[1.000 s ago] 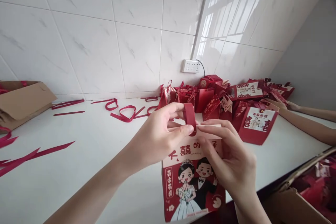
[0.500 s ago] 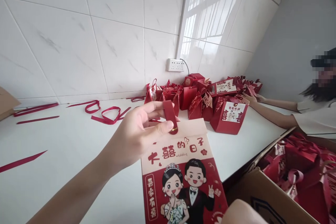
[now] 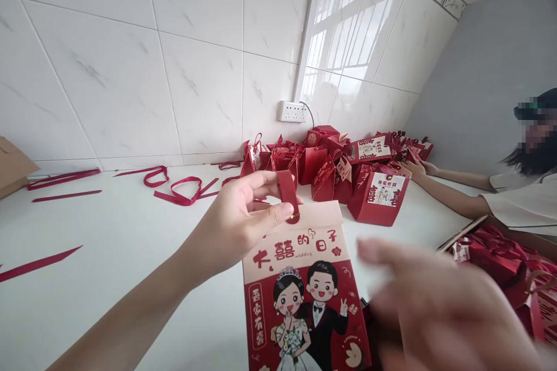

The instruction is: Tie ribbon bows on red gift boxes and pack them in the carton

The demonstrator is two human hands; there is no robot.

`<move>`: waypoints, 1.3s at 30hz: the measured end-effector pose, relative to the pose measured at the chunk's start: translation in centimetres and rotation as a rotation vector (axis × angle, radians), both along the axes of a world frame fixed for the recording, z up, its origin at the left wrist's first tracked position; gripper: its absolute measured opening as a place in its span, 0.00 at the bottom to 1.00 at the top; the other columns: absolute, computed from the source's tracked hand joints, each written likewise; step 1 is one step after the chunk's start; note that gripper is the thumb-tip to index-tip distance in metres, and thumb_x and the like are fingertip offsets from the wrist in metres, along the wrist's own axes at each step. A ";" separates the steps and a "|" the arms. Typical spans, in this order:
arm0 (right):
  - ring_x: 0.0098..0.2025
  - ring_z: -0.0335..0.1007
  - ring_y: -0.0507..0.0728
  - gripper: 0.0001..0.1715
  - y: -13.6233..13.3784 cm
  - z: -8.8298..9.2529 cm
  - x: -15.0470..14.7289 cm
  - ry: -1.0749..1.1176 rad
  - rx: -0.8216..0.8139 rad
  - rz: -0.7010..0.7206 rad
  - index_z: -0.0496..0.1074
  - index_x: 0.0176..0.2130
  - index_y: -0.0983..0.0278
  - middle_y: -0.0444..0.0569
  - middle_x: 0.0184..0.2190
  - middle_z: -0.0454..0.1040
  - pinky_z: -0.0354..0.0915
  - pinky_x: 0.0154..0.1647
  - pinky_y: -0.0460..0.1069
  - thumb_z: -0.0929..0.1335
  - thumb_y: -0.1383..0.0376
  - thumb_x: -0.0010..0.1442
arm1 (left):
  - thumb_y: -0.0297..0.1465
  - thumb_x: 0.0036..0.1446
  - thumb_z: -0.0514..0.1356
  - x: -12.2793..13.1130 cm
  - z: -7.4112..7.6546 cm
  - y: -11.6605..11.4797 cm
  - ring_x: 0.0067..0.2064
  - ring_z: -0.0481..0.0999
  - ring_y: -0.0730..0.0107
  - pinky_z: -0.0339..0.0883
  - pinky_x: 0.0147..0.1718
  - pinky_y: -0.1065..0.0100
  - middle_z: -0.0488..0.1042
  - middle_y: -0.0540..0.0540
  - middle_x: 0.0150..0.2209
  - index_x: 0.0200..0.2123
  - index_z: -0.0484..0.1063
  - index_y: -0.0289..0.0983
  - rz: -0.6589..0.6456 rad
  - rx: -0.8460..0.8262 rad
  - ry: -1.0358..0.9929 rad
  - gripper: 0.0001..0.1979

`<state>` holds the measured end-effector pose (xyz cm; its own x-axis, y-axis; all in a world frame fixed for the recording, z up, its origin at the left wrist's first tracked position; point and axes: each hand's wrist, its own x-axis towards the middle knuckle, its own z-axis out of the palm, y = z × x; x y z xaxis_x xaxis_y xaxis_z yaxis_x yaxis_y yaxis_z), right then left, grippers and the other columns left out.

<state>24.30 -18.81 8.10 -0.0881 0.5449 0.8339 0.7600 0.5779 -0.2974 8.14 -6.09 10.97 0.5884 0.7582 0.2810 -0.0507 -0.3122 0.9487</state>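
My left hand (image 3: pixel 243 211) is closed on the dark red strap handle (image 3: pixel 286 191) of a gift bag (image 3: pixel 261 278). The bag hangs upright toward me, its front printed with a cartoon bride and groom below a cream band of red lettering. To the right of the bag, my right hand (image 3: pixel 452 295) is smeared by motion. Its fingers point left toward the bag's edge, and I cannot make out whether it holds anything. The bag's bottom lies below the picture.
Several red gift boxes (image 3: pixel 313 165) crowd the white table (image 3: pixel 174 255) by the wall. Cut red ribbons (image 3: pixel 185 191) lie at left, near a brown box (image 3: pixel 15 168). More red boxes (image 3: pixel 491 255) fill a carton at lower right. Another person's hands (image 3: pixel 418 165) touch the far boxes.
My right hand has risen from the bottom edge into view beside the bag. The left hand keeps its hold on the handle, with hand and bag shifted slightly right in view.
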 end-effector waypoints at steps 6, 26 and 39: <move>0.49 0.68 0.58 0.12 4.3 -0.6 0.3 -0.057 0.065 -0.095 0.72 0.42 0.59 0.51 0.47 0.67 0.71 0.47 0.55 0.66 0.71 0.58 | 0.33 0.56 0.61 0.3 -0.1 -0.4 0.42 0.76 0.66 0.72 0.41 0.67 0.75 0.43 0.45 0.48 0.69 0.36 -0.055 0.041 -0.012 0.16; 0.39 0.71 0.53 0.06 4.6 -0.3 0.2 -0.011 0.007 -0.093 0.73 0.37 0.61 0.49 0.40 0.70 0.72 0.35 0.47 0.67 0.70 0.59 | 0.31 0.56 0.60 0.7 -0.9 -0.7 0.43 0.76 0.65 0.72 0.40 0.67 0.76 0.45 0.43 0.49 0.70 0.38 -0.038 0.064 -0.038 0.16; 0.29 0.72 0.52 0.06 4.0 0.1 0.0 0.347 -0.176 -0.060 0.70 0.39 0.59 0.45 0.33 0.75 0.69 0.23 0.44 0.68 0.65 0.58 | 0.33 0.54 0.62 1.0 -1.2 -1.5 0.40 0.77 0.64 0.74 0.41 0.64 0.75 0.44 0.45 0.52 0.67 0.38 -0.071 0.056 -0.080 0.21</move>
